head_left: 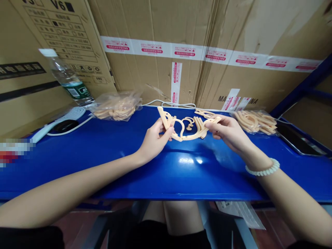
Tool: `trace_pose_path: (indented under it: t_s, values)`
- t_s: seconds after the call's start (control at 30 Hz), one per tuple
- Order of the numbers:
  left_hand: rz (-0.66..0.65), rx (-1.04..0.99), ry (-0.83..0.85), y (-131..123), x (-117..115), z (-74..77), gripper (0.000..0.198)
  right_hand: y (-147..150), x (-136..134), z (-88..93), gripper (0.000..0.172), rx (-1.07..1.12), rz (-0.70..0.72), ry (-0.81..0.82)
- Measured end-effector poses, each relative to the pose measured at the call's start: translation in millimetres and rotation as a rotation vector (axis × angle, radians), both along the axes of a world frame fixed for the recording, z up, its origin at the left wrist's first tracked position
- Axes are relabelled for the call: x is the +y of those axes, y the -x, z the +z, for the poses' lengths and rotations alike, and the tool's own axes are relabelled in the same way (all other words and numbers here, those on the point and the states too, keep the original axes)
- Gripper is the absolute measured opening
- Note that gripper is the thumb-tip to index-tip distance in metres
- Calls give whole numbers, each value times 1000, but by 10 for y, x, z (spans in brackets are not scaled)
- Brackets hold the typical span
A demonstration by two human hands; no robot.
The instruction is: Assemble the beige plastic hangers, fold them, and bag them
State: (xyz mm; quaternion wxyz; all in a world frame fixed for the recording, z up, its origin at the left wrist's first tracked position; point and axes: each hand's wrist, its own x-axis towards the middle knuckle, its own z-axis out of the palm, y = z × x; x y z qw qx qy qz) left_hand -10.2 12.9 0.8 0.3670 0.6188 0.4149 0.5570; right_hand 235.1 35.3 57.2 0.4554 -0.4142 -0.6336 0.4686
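Note:
A beige plastic folding clothes hanger (191, 138) is held up just over the blue table, its two arms spread in a shallow V with a curved piece at the middle. My left hand (157, 137) pinches its left arm between thumb and fingers. On the other end, my right hand (231, 133) grips the right arm in the same way. Behind it lie loose beige hanger parts (189, 124), partly covered by the held one, and another beige hanger (204, 113) farther back.
Bagged beige hangers (116, 107) lie at back left, more bagged hangers (255, 121) at right. A water bottle (71, 81), white fan-like object (68, 116) and black mouse-like object (64, 126) stand left. A phone (298, 140) lies right. Cardboard (155, 76) walls the blue table's (116, 180) back.

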Motion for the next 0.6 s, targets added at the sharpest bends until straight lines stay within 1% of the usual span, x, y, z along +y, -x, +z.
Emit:
trace_pose_path:
  t_s: [0.17, 0.27, 0.33, 0.47, 0.53, 0.6]
  values:
    - [8, -7, 10, 21, 43, -37, 22, -35, 31, 3, 34, 92, 18, 5]
    - [6, -4, 19, 22, 32, -34, 22, -52, 45, 6, 34, 137, 37, 17]
    - [-25, 3, 13, 19, 7, -16, 22, -53, 49, -3, 33, 134, 67, 18]
    - [-148, 58, 30, 15, -65, 43, 26, 5, 39, -80, 35, 81, 181, 69]
    - [-249, 77, 80, 9, -94, 66, 31, 53, 31, -143, 37, 74, 246, 104]
    - [-377, 41, 162, -3, -106, 72, 37, 96, 21, -204, 38, 79, 301, 133]
